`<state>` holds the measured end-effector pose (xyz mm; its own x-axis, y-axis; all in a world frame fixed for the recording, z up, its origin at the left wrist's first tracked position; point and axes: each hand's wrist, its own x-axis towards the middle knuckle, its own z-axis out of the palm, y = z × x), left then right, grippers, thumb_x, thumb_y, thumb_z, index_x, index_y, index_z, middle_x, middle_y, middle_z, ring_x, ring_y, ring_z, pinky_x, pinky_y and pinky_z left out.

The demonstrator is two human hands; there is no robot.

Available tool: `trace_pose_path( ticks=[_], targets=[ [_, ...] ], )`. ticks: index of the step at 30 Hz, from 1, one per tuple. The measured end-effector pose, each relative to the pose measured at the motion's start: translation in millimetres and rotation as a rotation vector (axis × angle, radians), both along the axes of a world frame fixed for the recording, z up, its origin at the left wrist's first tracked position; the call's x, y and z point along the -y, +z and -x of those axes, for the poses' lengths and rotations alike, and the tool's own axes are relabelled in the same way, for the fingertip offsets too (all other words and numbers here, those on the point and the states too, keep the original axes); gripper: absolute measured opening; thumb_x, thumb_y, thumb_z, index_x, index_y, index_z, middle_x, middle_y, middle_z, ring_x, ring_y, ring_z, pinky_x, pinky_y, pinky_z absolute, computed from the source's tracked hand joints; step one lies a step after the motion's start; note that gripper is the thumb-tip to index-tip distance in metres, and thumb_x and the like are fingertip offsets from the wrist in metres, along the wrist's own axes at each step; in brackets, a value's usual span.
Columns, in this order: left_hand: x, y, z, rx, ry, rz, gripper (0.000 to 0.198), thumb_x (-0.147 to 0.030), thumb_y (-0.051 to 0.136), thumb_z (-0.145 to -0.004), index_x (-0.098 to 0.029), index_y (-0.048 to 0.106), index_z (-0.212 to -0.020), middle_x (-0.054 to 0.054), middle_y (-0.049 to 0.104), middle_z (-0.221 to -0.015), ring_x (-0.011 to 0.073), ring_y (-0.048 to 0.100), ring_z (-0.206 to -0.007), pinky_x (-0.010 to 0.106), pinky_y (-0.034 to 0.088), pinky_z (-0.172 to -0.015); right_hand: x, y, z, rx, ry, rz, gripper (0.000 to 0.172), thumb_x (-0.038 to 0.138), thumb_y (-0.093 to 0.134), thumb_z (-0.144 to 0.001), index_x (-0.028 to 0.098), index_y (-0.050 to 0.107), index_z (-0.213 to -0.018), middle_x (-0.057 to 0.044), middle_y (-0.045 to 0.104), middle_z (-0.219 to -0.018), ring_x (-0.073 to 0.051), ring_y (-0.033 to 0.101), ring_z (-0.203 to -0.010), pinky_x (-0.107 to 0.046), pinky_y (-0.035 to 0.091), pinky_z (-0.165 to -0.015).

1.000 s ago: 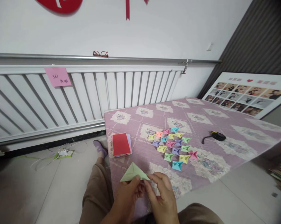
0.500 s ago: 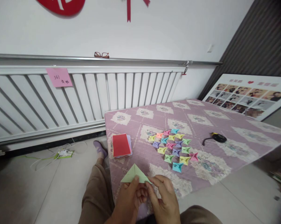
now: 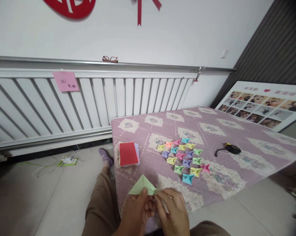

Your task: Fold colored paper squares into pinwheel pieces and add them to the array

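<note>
A light green folded paper triangle [image 3: 141, 186] is pinched between both hands above the near edge of the purple patterned table cover [image 3: 212, 131]. My left hand [image 3: 135, 213] grips its lower middle with thumb and fingers closed. My right hand [image 3: 174, 213] pinches the triangle's right corner. Beyond them, several small folded paper pieces [image 3: 183, 155] in many colours lie in a cluster on the cover. A stack of square paper with a red top sheet [image 3: 127, 153] sits to the left of the cluster.
A small black object with a strap [image 3: 230, 149] lies right of the cluster. A white radiator [image 3: 89, 98] with a pink note [image 3: 65, 81] and glasses [image 3: 110, 59] runs along the wall. A photo board [image 3: 261, 105] leans at right. Cables [image 3: 64, 161] lie on the floor.
The view has shifted slightly down and right. Both hands keep hold of the green triangle, with the right fingers working along its right corner.
</note>
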<state>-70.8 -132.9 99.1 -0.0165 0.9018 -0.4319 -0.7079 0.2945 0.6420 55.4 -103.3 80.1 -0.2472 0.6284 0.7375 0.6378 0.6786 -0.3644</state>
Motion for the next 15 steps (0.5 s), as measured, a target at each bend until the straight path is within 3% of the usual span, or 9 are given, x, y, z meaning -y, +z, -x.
trace_pose_path(
  ticks=[5,9,15],
  targets=[
    [1.1,-4.5,3.3,-0.137,0.011,-0.098,0.056,-0.066,0.075,-0.059,-0.013,0.065,-0.073,0.005,0.064,-0.065,0.0166,0.055,-0.064,0.026,0.035,-0.059,5.1,6.7,2.5,-0.095,0.047,0.17,0.01,0.023,0.056,-0.088,0.027,0.065,-0.09,-0.006,0.058,-0.095,-0.021,0.058,-0.09,-0.033,0.051,-0.075],
    [1.5,-10.2,8.4,-0.32,0.004,-0.142,0.055,-0.069,0.067,-0.067,-0.014,0.065,-0.066,0.005,0.062,-0.064,0.0158,0.05,-0.062,0.028,0.037,-0.063,5.0,15.1,2.3,-0.166,0.119,0.353,0.017,0.03,0.054,-0.09,0.026,0.065,-0.079,-0.007,0.059,-0.1,-0.021,0.059,-0.096,-0.032,0.051,-0.082],
    [3.8,-9.4,11.7,-0.365,-0.022,-0.148,0.055,-0.069,0.065,-0.069,-0.014,0.065,-0.067,0.005,0.063,-0.065,0.0163,0.049,-0.062,0.029,0.038,-0.066,0.6,22.7,1.8,-0.234,0.17,0.44,0.022,0.037,0.053,-0.09,0.025,0.067,-0.076,-0.006,0.062,-0.093,-0.02,0.061,-0.094,-0.028,0.05,-0.08]
  ],
)
